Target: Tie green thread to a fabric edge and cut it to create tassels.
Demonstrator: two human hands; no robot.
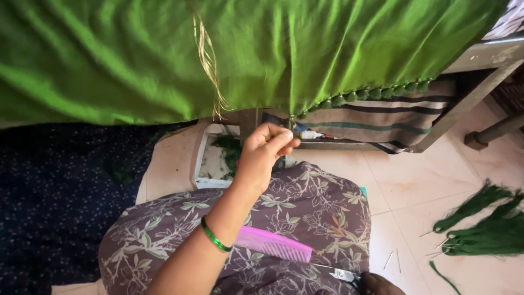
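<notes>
My left hand point(266, 148) is raised in front of me, a green bangle point(215, 236) on its wrist. Its thumb and fingertips are pinched together at the lower edge of a shiny green cloth point(164, 54), where a row of small green knotted tassels point(371, 94) begins. The cloth hangs over a table and fills the top of the view. A pink comb point(275, 245) lies on my lap, on flowered brown fabric point(305, 202). At the bottom edge, only a sliver of my right hand point(379, 285) shows by the handle of metal scissors point(339, 273); its grip is hidden.
Bundles of dark green thread point(486, 221) and a few pins lie on the tiled floor at right. A white tray point(215, 158) with green scraps sits under the cloth. A striped cloth point(382, 117) hangs over a table frame point(480, 82). Dark dotted fabric point(54, 196) covers the left.
</notes>
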